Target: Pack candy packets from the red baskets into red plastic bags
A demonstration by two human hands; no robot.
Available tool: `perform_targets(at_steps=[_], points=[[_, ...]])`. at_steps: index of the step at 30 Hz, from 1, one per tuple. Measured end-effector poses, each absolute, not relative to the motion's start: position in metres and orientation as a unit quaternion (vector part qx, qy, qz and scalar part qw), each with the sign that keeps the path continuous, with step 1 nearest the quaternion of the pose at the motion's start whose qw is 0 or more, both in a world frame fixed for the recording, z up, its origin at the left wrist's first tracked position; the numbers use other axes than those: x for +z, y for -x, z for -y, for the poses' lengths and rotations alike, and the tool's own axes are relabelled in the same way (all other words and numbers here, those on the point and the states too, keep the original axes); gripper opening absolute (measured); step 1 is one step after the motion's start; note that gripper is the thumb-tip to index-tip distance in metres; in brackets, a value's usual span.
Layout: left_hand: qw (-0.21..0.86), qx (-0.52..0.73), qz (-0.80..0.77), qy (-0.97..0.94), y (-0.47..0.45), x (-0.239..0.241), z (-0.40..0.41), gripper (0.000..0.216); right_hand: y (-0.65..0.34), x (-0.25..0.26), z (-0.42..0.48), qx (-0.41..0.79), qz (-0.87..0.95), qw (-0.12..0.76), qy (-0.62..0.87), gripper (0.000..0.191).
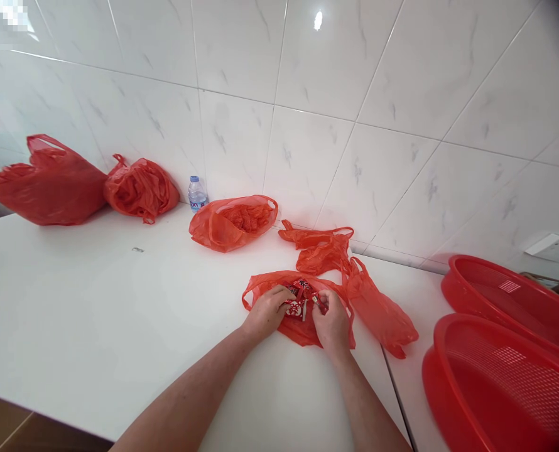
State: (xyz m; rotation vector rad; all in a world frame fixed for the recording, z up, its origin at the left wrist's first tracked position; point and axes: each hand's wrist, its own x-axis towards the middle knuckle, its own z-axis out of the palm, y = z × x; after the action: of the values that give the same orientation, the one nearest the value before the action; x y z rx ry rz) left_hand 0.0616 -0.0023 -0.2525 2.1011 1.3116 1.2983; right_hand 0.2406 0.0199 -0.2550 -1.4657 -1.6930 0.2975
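Observation:
An open red plastic bag (260,284) lies in front of me on the white table, with several small red printed packets inside. My left hand (266,311) reaches over its left side, fingers closed on the edge of a red-and-white packet (296,309). Opposite it, my right hand (332,321) pinches a small dark red packet (318,302) between thumb and fingers. The packets' contents cannot be seen, and the fingers partly cover them.
Behind stand a bag of crumpled red plastic (213,229) and a water bottle (195,194). Two more full red bags, one large (63,188) and one rolled (141,188), sit far left. Loose red bags (378,307) lie right, beside red baskets (453,376). A tiled wall closes the back.

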Motion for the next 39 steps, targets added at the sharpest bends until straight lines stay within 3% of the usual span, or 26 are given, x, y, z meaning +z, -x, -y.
perform_targets(at_steps=[8, 27, 34, 39], points=[[0.165, 0.469, -0.467, -0.731, -0.061, -0.253, 0.001, 0.032, -0.239, -0.254, -0.019, 0.111, 0.692, 0.442, 0.560, 0.013], [0.187, 0.496, -0.471, -0.705, -0.061, -0.258, -0.001, 0.033, -0.242, -0.249, -0.011, 0.077, 0.690, 0.445, 0.566, 0.027], [0.204, 0.438, -0.487, -0.728, -0.063, -0.255, 0.002, 0.031, -0.243, -0.249, -0.015, 0.094, 0.709, 0.425, 0.555, 0.016], [0.161, 0.421, -0.504, -0.737, -0.063, -0.251, 0.002, 0.027, -0.241, -0.251, -0.026, 0.095, 0.710, 0.392, 0.578, 0.022]])
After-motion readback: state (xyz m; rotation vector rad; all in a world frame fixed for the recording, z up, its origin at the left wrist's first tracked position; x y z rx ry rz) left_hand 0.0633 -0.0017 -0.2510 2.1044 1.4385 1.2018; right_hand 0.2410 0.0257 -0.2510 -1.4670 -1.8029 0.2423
